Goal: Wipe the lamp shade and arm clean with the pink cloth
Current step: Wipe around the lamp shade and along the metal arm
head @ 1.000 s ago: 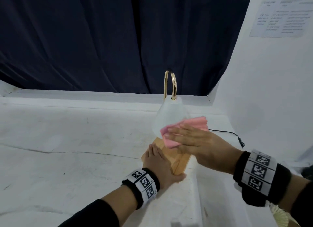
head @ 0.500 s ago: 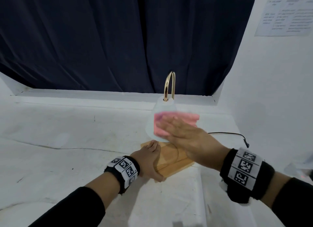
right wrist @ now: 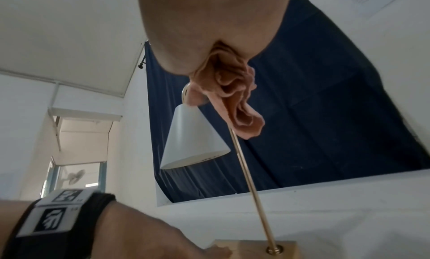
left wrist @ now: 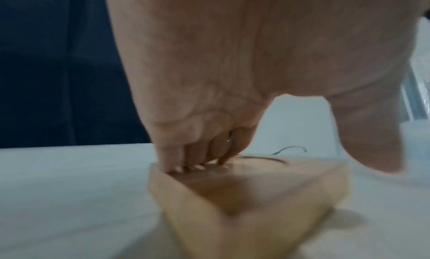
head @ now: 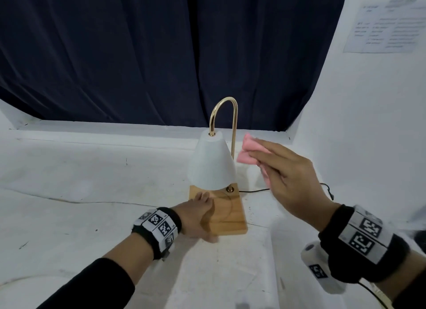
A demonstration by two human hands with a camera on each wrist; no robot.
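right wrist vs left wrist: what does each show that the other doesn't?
Right wrist only: the white shade, the brass arm running down into the base, and the pink cloth bunched in the right hand, close to the arm's upper part; contact can't be told.

Left wrist only: the left hand's fingers pressing their tips on top of the wooden base, thumb off to the side.

Both: the base, the left hand, the white table, the dark curtain.

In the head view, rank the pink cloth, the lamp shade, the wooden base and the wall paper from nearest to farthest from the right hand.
1. pink cloth: held in the right hand.
2. lamp shade: just left of the cloth.
3. wooden base: lower left, under the left hand.
4. wall paper: high on the right wall.
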